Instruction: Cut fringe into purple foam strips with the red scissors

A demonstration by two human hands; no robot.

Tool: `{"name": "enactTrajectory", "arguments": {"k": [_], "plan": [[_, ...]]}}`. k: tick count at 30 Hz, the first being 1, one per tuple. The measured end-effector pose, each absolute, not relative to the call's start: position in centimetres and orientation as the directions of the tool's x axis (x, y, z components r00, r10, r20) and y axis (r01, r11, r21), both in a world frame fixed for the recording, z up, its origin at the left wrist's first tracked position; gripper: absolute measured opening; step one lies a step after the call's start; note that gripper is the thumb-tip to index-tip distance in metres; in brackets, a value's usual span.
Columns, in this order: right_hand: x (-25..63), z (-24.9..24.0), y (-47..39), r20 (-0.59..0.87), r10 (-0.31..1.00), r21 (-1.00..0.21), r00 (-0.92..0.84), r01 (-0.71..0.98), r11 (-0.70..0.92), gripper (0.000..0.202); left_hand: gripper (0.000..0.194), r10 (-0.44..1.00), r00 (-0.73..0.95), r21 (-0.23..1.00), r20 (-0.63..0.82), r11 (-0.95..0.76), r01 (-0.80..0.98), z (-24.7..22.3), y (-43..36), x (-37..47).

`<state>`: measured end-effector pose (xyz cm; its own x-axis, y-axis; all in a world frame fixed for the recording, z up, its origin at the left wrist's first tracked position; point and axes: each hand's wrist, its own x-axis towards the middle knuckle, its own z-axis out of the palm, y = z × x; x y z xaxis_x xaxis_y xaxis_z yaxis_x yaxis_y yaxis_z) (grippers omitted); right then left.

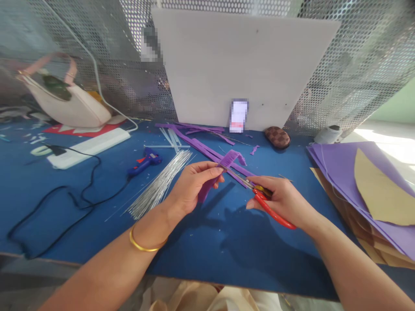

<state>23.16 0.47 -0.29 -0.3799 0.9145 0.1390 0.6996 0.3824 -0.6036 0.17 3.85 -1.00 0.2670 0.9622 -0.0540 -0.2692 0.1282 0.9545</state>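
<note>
A purple fringed strip (pixel 231 158), which looks like crepe paper or felt, is pinched between the thumb and fingers of my left hand (pixel 197 181). One end curls up beyond the fingertips and the other hangs below them. My right hand (pixel 282 194) grips a pair of scissors (pixel 274 211) with red handles, and their blades reach left to the strip beside my left fingertips. Whether the blades are parted is too small to make out. Behind both hands, long purple strips (pixel 207 151) lie on the blue table (pixel 207 250).
Left of my hands lie a bundle of thin wires (pixel 158 185), a blue glue gun (pixel 145 161) with its black cord, and a white power strip (pixel 90 148). A phone (pixel 238 115) leans against a white board (pixel 246 65). Purple sheets (pixel 337 168) are stacked at the right.
</note>
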Motion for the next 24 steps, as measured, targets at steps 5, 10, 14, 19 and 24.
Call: {"name": "enactTrajectory", "arguments": {"k": [5,10,14,19,24], "plan": [[23.1,-0.3,0.6,0.130,0.917,-0.597,-0.378,0.709,0.377,0.046,0.010,0.967,0.247,0.956,-0.068,0.134,-0.261,-1.1,3.7,0.1],[23.0,-0.3,0.5,0.140,0.908,-0.619,-0.394,0.681,0.391,0.045,0.009,0.965,0.257,0.964,-0.047,0.111,-0.241,-0.8,3.6,-0.2],[22.9,-0.4,0.3,0.140,0.912,-0.613,-0.386,0.690,0.386,0.050,0.009,0.964,0.259,0.963,-0.060,0.124,-0.241,-0.6,3.7,-0.2],[22.7,-0.9,0.5,0.131,0.918,-0.612,-0.373,0.699,0.371,0.053,0.010,0.964,0.253,0.955,-0.080,0.147,-0.257,-0.7,3.7,-0.1],[22.5,-1.3,0.8,0.166,0.917,-0.591,-0.363,0.708,0.387,0.056,0.013,0.967,0.241,0.956,-0.079,0.142,-0.257,-0.6,3.6,0.0]]}}
